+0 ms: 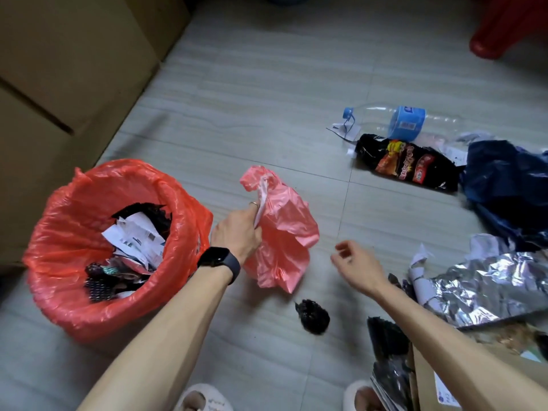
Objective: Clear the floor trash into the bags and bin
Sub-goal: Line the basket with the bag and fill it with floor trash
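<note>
A: Hand status?
B: Left hand [237, 229] gripped the pink bag [284, 232] by its bunched top, just right of the bin [68, 292]. Couldn't tell if the bag's bottom touched the tiles. Right hand [355, 262] hung free, fingers loosely curled, holding nothing.
A: Bin?
B: Lined with a red bag, folded over the rim. Paper scraps [136, 241] and dark wrappers lay inside. It stood near the cardboard boxes [59, 69].
A: Floor trash?
B: Black crumpled wad [312, 315] sat on the tiles below the pink bag, between the forearms. Clear bottle [400, 121] with a blue label lay on its side at the far right, with a black snack packet [409, 164] just in front of it. Dark blue bag [510, 185] lay at the right edge. Silver foil sheet [486, 280] lay near the right hand, white paper against it. Cardboard piece [430, 378] and black wrappers sat at bottom right.
A: Else?
B: Black watch [221, 262] on the left wrist, red stool [510, 25] at top right.
</note>
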Motion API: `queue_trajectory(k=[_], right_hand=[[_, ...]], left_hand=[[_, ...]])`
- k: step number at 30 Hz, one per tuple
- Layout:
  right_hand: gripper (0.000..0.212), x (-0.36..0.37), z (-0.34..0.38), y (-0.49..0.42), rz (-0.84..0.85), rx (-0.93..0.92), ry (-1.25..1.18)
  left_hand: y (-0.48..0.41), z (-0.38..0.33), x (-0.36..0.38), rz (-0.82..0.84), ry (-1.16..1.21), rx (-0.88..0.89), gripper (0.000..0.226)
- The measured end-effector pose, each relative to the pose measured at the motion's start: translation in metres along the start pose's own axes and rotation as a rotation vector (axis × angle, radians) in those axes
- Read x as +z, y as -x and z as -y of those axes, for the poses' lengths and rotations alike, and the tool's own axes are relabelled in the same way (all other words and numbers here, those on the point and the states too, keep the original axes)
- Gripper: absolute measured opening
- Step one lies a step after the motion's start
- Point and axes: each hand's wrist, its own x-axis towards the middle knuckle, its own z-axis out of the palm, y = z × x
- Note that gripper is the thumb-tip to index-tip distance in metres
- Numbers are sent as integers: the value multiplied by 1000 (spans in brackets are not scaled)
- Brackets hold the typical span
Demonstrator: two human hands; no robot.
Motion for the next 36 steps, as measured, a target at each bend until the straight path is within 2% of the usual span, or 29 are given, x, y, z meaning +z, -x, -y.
queue_trajectory(k=[3,5,6,8,11,14,17,20,22,24,27,31,34,36], right_hand=[[63,32,-21,25,340,-137,358],[69,55,-28,42,413,-245,511],[65,66,-31,50,415,-307,575],[47,80,-34,58,393,-393,648],[24,79,-31,53,369,-380,682],[23,65,-19,35,328,-291,607],[24,44,17,19,137,-275,484],[30,22,76,9,-4,-363,368],[31,13,123,9,-77,-441,305],[31,8,165,12,-159,-518,227],[29,13,224,24,-277,-654,151],[22,37,282,43,-277,-830,98],[25,56,303,48,-246,-931,144],[27,69,313,49,-205,-970,198]], left_hand=[[-1,0,-7,-42,-22,-25,43],[1,-2,-9,-44,-35,-41,64],[4,-4,-10,-42,-41,-38,73],[8,-8,-14,-32,-49,-21,81],[11,-10,-28,-36,-30,-2,82],[13,-9,-49,-69,40,27,76],[15,5,-78,-179,89,50,61],[21,28,-115,-382,190,2,28],[29,51,-141,-507,268,-96,4],[39,73,-164,-592,339,-179,14],[63,114,-195,-694,369,-293,18],[109,170,-216,-815,307,-406,30],[133,203,-211,-777,229,-396,7],[144,219,-202,-683,135,-387,9]])
